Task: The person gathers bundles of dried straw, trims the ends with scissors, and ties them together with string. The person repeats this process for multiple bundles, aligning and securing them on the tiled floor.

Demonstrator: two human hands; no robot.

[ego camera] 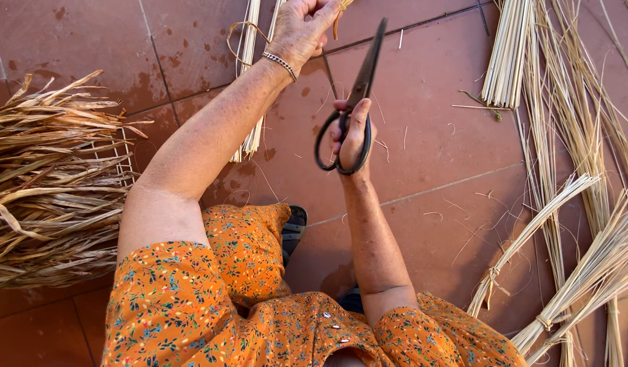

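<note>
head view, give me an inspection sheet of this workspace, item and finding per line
surface: reddish-brown tiled floor, damp-looking stains, thin straw scraps scattered.
job's things: large dark metal scissors, blades pointing up and parted; thin pale straw strands hanging from the raised fist.
clutter: heap of dry brown leaves at left; tied pale straw bundles at right; cut pale stalk bundle top right.
grippers: left hand closed on the strands, bracelet on wrist; right hand through the scissor handles.
cables: nothing seen.
surroundings: orange flowered dress, dark sandal.
</note>
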